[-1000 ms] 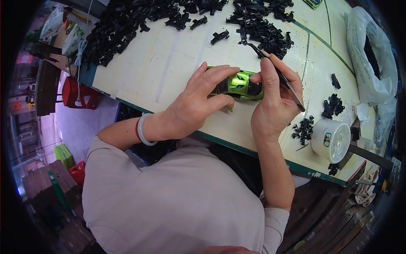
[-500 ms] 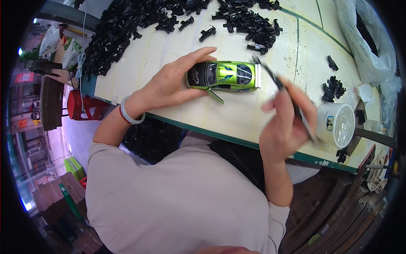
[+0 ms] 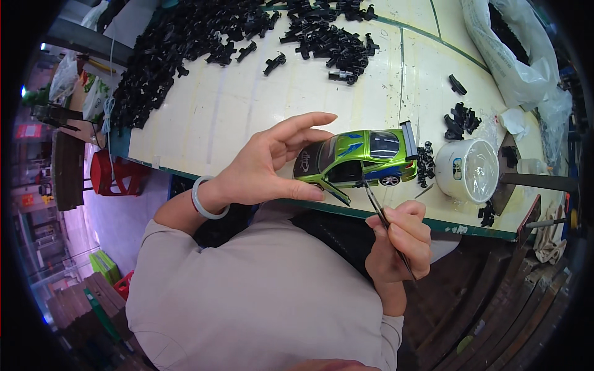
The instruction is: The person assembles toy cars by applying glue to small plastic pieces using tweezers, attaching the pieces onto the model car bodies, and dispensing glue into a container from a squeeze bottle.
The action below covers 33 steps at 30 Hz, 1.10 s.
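My left hand holds a green toy car by its dark front end, thumb on the near side and fingers over the far side. The car's near side is turned up toward me, and its near door hangs open. A dark rear wing stands at its right end. My right hand is closed around a pair of thin metal tweezers. Their tips reach the rear edge of the door opening; whether they pinch a small piece there, I cannot make out.
Black plastic parts lie heaped across the far left, with a smaller pile beside them. Tiny black pieces sit between the car and a white tub. A plastic bag stands far right; a red stool is left.
The car has come nearer me and tipped, showing its near side. My right hand has brought the tweezers from behind the car's rear down to the door opening.
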Each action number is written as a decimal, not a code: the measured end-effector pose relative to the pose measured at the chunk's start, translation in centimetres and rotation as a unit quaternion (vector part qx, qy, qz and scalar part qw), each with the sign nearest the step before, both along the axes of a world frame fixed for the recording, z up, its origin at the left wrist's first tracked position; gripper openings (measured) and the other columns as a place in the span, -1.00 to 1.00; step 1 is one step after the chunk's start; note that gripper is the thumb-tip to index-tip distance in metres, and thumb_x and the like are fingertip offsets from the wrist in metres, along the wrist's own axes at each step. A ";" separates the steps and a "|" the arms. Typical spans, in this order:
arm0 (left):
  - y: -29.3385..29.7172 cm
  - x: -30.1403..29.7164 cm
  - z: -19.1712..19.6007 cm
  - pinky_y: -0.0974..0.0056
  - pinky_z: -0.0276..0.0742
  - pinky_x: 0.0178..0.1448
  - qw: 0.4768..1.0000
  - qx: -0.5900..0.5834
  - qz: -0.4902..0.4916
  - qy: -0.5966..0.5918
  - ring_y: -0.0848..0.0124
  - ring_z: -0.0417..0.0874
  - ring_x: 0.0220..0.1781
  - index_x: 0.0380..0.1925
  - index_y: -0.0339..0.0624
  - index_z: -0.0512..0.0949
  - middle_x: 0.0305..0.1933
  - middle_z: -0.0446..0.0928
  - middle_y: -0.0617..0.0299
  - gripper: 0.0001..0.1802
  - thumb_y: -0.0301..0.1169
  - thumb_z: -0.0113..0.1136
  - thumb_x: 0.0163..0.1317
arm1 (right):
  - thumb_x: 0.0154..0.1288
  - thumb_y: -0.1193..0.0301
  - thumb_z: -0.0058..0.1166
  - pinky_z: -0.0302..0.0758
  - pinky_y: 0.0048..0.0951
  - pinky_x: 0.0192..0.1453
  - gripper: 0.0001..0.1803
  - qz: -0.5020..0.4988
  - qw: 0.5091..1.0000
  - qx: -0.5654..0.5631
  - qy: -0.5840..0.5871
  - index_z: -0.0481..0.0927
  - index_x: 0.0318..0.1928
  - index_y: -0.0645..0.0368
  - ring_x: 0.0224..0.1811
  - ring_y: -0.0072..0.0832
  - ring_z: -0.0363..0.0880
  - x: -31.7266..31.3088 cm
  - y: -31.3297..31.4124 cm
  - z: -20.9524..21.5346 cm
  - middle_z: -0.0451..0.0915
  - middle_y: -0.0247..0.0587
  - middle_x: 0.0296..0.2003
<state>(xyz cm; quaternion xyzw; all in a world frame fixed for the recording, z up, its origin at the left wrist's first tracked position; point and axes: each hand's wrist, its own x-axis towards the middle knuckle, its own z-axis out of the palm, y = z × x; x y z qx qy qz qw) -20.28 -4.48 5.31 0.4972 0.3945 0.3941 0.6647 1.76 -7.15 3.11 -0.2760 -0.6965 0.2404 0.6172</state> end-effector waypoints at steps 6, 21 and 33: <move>-0.3 0.5 -0.1 0.27 0.20 0.32 1.000 0.001 -0.007 0.004 0.35 0.33 0.23 0.27 -0.31 0.06 0.15 0.35 0.06 -0.01 -0.65 0.40 -0.20 | -0.05 0.66 0.27 0.39 -0.40 -0.31 -0.63 -0.014 1.000 -0.004 -0.012 0.46 -0.21 0.14 -0.43 -0.45 0.56 -0.3 0.2 -0.5 0.62 -0.11 -0.25; -0.1 0.3 -0.6 0.29 0.21 0.33 0.999 0.009 -0.014 -0.029 0.38 0.32 0.24 0.26 -0.28 0.09 0.17 0.33 0.05 -0.05 -0.58 0.42 -0.15 | -0.06 0.60 0.29 0.34 -0.53 -0.31 -0.61 -0.035 0.990 0.058 -0.125 0.51 -0.16 0.13 -0.38 -0.56 0.57 -0.9 0.6 -0.1 0.62 -0.18 -0.20; 0.1 0.0 -1.3 0.27 0.20 0.35 0.997 0.002 -0.027 -0.075 0.38 0.29 0.27 0.27 -0.30 0.07 0.22 0.28 0.10 -0.01 -0.66 0.41 -0.21 | -0.05 0.59 0.27 0.42 -0.50 -0.21 -0.66 -0.010 0.993 0.047 -0.104 0.54 -0.19 0.15 -0.35 -0.54 0.58 -0.9 0.6 -0.3 0.62 -0.17 -0.21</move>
